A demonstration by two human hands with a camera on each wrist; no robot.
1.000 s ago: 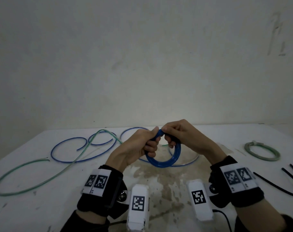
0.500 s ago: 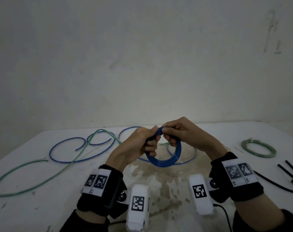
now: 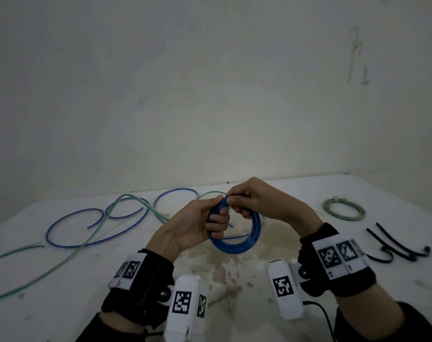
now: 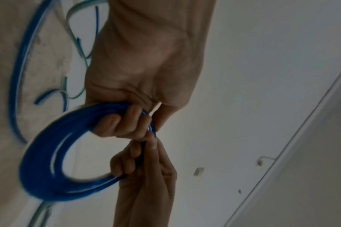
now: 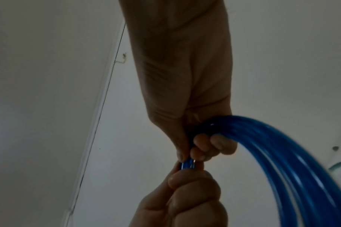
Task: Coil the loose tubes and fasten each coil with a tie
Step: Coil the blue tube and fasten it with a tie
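Gripping the blue coil (image 3: 237,245) at its top, the left hand (image 3: 197,225) and right hand (image 3: 257,201) meet above the bench (image 3: 62,280). Each grip is clenched round the tube.

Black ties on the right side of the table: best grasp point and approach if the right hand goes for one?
Probably pinch mid-strap on the nearest of the black ties, coming from above. They lie flat on the table, thin, overlapping near their lower ends, so the separated upper stretch is easier to single out. The right hand would first have to release the blue coil.
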